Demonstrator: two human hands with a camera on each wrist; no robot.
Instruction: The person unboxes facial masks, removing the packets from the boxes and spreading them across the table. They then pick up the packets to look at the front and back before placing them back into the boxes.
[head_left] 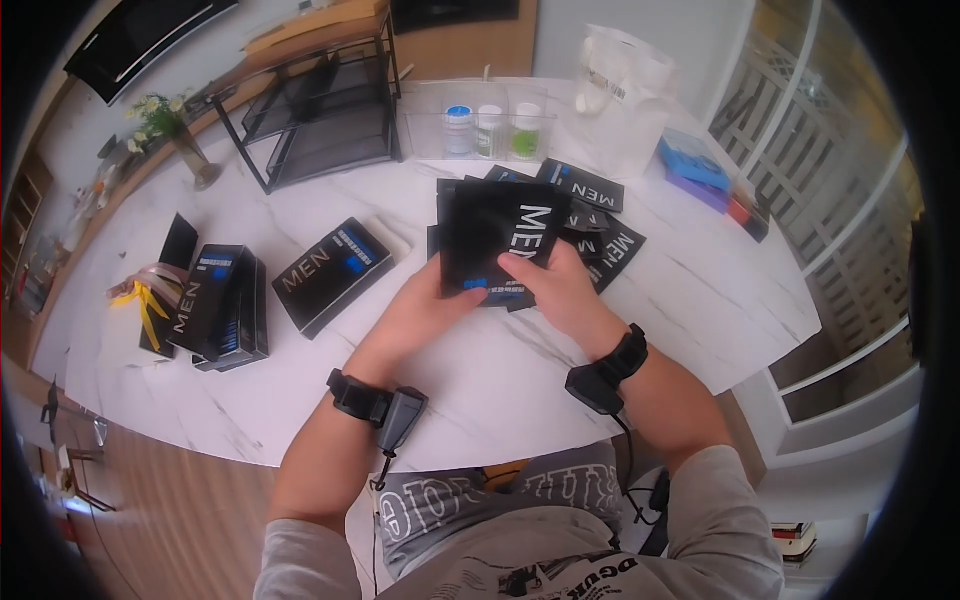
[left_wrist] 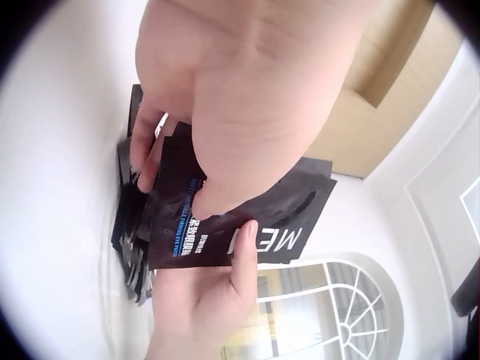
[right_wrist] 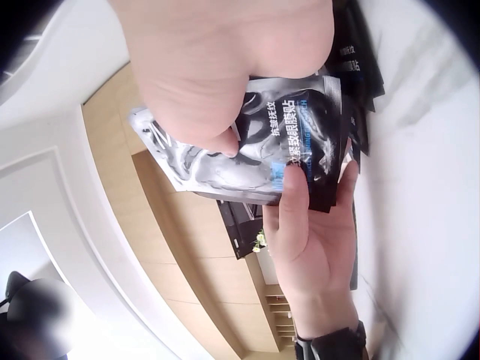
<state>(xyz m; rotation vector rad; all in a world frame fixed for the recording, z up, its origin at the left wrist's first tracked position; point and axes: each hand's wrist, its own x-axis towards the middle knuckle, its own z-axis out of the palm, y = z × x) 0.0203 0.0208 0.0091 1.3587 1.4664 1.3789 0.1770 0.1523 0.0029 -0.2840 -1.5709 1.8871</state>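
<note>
Both hands hold a small stack of black sachets (head_left: 480, 225) marked MEN, raised over the marble-patterned table. My left hand (head_left: 425, 305) grips the left edge, thumb on the front face. On the right side my right hand (head_left: 570, 290) pinches the same stack, its thumb also on the front. The left wrist view shows the sachets (left_wrist: 202, 240) between both thumbs and the fingers behind. In the right wrist view the front sachet (right_wrist: 225, 165) looks shiny. More black sachets (head_left: 625, 250) lie spread on the table behind and right of the hands.
A black MEN box (head_left: 335, 275) lies left of the hands; several more boxes (head_left: 230, 300) stand farther left beside a yellow ribbon (head_left: 150, 310). At the back are a mesh rack (head_left: 335, 130), a clear bin with bottles (head_left: 489, 130) and a white bag (head_left: 620, 100). Blue and purple boxes (head_left: 695, 165) sit right.
</note>
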